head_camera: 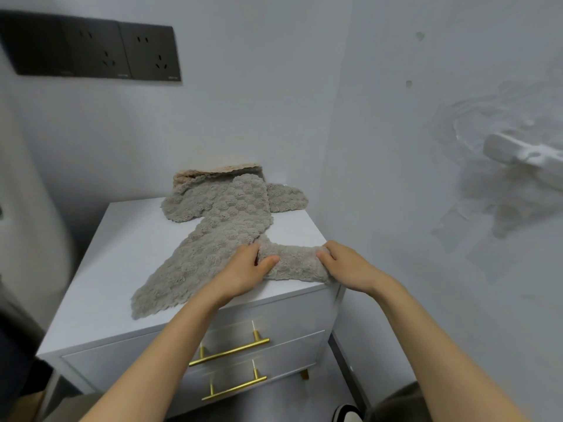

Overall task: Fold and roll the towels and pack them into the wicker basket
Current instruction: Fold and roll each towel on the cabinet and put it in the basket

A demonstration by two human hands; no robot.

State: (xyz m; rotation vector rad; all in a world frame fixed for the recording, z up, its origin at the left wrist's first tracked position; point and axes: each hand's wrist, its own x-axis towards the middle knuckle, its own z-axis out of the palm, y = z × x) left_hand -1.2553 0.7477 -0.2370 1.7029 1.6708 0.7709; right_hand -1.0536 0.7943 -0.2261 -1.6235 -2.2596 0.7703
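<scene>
As two hands (243, 269) (350, 266) pinch—one towel (219, 239) bunches.

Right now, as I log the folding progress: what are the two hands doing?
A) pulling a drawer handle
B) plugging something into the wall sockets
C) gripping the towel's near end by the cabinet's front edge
C: the left hand and right hand both grip a bunched part of the towel on the white cabinet.
</scene>
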